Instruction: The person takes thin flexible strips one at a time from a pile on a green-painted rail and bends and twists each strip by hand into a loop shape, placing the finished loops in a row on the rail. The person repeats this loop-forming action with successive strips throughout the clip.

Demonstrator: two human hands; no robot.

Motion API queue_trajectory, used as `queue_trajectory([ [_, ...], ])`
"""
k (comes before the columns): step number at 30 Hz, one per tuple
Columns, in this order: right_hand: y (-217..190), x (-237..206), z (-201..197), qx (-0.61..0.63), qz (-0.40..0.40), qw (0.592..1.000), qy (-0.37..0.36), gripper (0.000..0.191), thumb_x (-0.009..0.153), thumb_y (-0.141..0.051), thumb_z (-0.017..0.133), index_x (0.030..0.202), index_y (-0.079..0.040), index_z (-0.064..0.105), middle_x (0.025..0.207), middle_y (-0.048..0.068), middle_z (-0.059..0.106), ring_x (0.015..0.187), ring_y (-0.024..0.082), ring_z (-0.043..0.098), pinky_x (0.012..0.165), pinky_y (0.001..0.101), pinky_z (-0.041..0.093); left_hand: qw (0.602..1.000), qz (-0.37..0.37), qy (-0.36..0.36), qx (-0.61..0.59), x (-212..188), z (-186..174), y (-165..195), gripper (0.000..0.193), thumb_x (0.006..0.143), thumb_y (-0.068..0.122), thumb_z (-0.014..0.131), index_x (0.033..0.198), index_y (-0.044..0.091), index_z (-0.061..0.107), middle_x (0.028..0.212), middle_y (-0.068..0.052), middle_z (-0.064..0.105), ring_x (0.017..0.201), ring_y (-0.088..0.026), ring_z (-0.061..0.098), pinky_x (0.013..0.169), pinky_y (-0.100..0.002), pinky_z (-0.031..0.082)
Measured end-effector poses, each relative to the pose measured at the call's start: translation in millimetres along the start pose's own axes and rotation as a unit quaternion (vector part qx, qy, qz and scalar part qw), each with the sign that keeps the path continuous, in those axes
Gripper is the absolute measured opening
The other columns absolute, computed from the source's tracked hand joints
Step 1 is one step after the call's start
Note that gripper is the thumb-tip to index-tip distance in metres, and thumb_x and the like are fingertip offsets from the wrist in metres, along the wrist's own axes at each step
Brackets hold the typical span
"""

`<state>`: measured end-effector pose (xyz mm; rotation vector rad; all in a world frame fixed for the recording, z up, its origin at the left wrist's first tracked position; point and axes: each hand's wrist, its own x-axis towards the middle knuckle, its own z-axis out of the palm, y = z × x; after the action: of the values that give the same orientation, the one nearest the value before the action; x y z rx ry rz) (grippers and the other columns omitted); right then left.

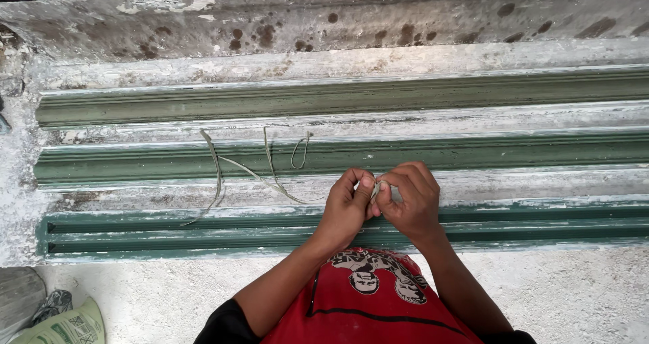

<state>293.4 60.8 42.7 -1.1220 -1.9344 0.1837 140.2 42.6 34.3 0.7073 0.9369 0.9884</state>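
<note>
**Two hands pinching a pale strip over green moulds**

Nearest the camera, a red printed shirt [368, 303] fills the lower frame. Just above it, the left hand [346, 209] and right hand [409, 202] meet, fingertips pressed together on a small pale strip [376, 190], likely held close for fine work. To the left, loose fibre strands [257, 175] lie spread across long green mould channels [338, 155], within reach. These run side by side on a whitish, plaster-caked surface [574, 290], with open room to the right. Farther off, a stained grey ledge [338, 19] borders the top. A printed sack [67, 327] sits at bottom left.
</note>
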Motion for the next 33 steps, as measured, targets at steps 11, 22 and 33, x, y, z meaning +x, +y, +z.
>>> queue_trajectory([
  [11, 23, -46, 24, 0.283, 0.036, 0.955, 0.085, 0.027, 0.102, -0.006, 0.067, 0.119, -0.009, 0.045, 0.111, 0.01, 0.061, 0.097, 0.016, 0.063, 0.079, 0.0261, 0.056, 0.997, 0.043, -0.056, 0.043, -3, 4, 6, 0.02, 0.107, 0.024, 0.057, 0.112, 0.004, 0.058, 0.078, -0.005, 0.066, 0.063, -0.006, 0.058, 0.057, -0.021, 0.048],
  [22, 13, -45, 33, 0.34, 0.075, 0.925, 0.153, 0.017, 0.101, -0.004, 0.068, 0.111, -0.005, 0.055, 0.109, 0.008, 0.06, 0.102, 0.014, 0.065, 0.082, 0.0215, 0.059, 0.973, 0.205, -0.011, 0.107, -15, 16, 2, 0.018, 0.111, 0.016, 0.055, 0.116, 0.0, 0.064, 0.115, -0.005, 0.051, 0.089, -0.008, 0.062, 0.069, -0.022, 0.052],
  [33, 14, -35, 15, 0.383, 0.231, 0.895, -0.001, 0.009, 0.103, 0.001, 0.063, 0.112, 0.0, 0.063, 0.107, 0.008, 0.066, 0.092, 0.01, 0.065, 0.081, 0.0225, 0.057, 0.927, 0.274, 0.053, 0.249, -10, 3, 3, 0.016, 0.108, 0.012, 0.061, 0.114, -0.001, 0.068, 0.121, -0.007, 0.052, 0.099, -0.013, 0.058, 0.083, -0.027, 0.053],
])
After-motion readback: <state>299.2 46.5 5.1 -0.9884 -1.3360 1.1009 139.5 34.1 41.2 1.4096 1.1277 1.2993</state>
